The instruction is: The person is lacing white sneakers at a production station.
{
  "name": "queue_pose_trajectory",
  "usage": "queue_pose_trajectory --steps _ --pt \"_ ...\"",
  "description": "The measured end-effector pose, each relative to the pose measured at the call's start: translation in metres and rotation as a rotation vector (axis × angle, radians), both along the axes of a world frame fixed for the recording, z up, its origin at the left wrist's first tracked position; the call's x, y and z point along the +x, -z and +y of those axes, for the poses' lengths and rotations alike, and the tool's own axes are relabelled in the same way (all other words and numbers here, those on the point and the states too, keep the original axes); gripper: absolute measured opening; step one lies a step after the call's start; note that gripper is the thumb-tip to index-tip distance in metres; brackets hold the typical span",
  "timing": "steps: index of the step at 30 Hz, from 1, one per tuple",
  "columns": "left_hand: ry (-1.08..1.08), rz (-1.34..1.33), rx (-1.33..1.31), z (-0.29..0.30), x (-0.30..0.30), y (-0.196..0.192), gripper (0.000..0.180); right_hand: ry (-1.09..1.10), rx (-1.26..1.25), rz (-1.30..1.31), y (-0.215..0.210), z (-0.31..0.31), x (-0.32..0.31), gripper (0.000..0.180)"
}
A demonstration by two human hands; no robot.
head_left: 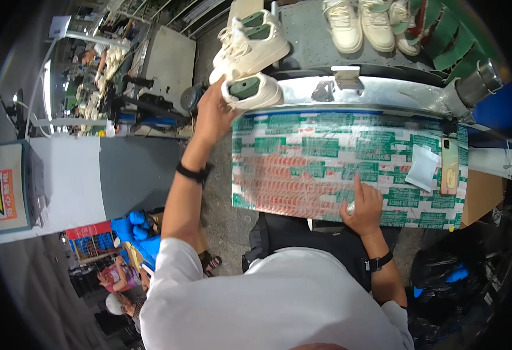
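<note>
Fingers of the left hand [212, 114] close around a cream sneaker [251, 91].
Its heel sits against the fingertips; the right hand [362, 205] lies flat on the patterned tabletop [302, 157].

Cream sneaker [251, 90], green lining, upright at the taped table's [302, 169] far edge.

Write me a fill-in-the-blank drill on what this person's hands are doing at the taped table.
1. The left hand grips a cream ____ with a green lining at the table's far edge.
2. The right hand rests on the table, which is covered in green, white and ____ printed tape.
3. Each wrist wears a ____ band.
4. A phone lies near the table's ____ edge, beside a small white packet.

Missing words: sneaker; red; black; right
</note>
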State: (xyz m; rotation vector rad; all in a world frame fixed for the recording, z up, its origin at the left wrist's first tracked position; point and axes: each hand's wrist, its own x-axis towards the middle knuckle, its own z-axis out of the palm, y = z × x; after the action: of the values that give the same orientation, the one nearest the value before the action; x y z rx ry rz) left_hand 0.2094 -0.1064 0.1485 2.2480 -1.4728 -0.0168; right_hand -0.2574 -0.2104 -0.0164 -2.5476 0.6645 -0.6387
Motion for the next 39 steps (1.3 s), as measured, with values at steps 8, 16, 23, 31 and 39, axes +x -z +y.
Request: queue_pose_trajectory --steps 8,16,23,31,39 --pt "0.143 0.114 -0.290 -0.193 -0.075 0.001 0.083 -0.030 -0.011 0.006 -0.007 -0.009 0.002 0.081" --pt "-0.193 0.868 0.044 -0.408 -0.022 0.082 0.087 -0.019 -0.010 -0.011 -0.002 -0.009 0.007 0.074" --pt "-0.194 1.362 -0.193 -0.384 -0.010 0.055 0.055 -0.031 -0.001 -0.022 -0.004 -0.011 0.000 0.080" --pt "-0.090 0.734 -0.212 -0.132 -0.149 -0.041 0.064 -0.028 0.071 -0.064 0.003 -0.005 0.000 0.084" --pt "-0.464 1.058 -0.468 0.043 -0.284 0.100 0.076 0.004 -0.044 -0.077 0.007 -0.004 0.003 0.085"
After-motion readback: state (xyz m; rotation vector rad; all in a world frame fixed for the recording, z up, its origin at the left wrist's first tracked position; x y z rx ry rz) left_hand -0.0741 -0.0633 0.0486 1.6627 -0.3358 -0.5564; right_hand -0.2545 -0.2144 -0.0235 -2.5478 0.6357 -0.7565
